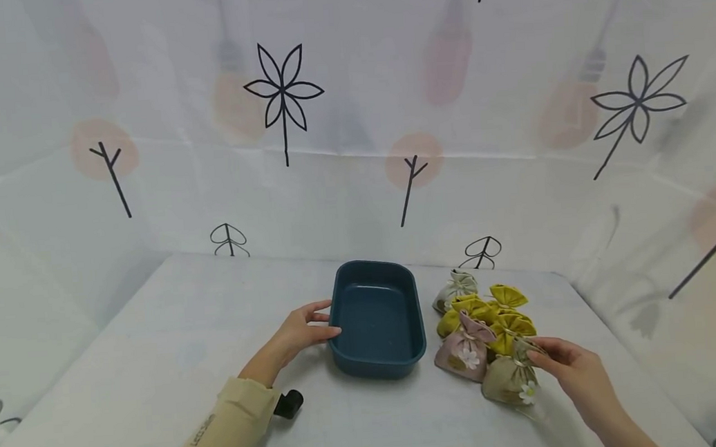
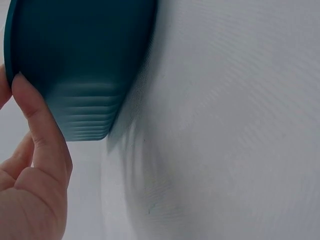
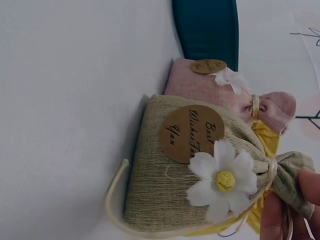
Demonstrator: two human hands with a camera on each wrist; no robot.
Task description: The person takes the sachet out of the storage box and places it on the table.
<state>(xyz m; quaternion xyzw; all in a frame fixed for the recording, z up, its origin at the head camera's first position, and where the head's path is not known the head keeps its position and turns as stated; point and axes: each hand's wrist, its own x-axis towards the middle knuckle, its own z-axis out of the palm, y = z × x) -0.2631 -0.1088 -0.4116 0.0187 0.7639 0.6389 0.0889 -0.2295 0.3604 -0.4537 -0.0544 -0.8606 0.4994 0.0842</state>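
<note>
Keep your left hand point(image 1: 297, 335) w/ straight fingers steadying the teal tub point(image 1: 377, 319), and your right hand point(image 1: 570, 368), pinching the olive pouch point(image 1: 511, 379) at its tied neck beside the pile, should lift straight up.

Dark teal rectangular plastic tub point(image 1: 377, 319), centre of table: smooth, matt-to-satin finish, faint horizontal ridges at the rounded corner in the left wrist view. Olive-beige drawstring pouch point(image 3: 200, 175), near right: coarse woven cloth, burlap-like, rough. It carries a round brown paper tag point(image 3: 192, 133), matt, and a white fabric daisy point(image 3: 222, 180). Pink cloth pouch point(image 3: 225, 92) just beyond it: finer weave, matt. Yellow cloth pouches point(image 1: 495, 311), farther right: smooth matt cloth. White tablecloth point(image 1: 156, 362): fine-textured, matt.
</note>
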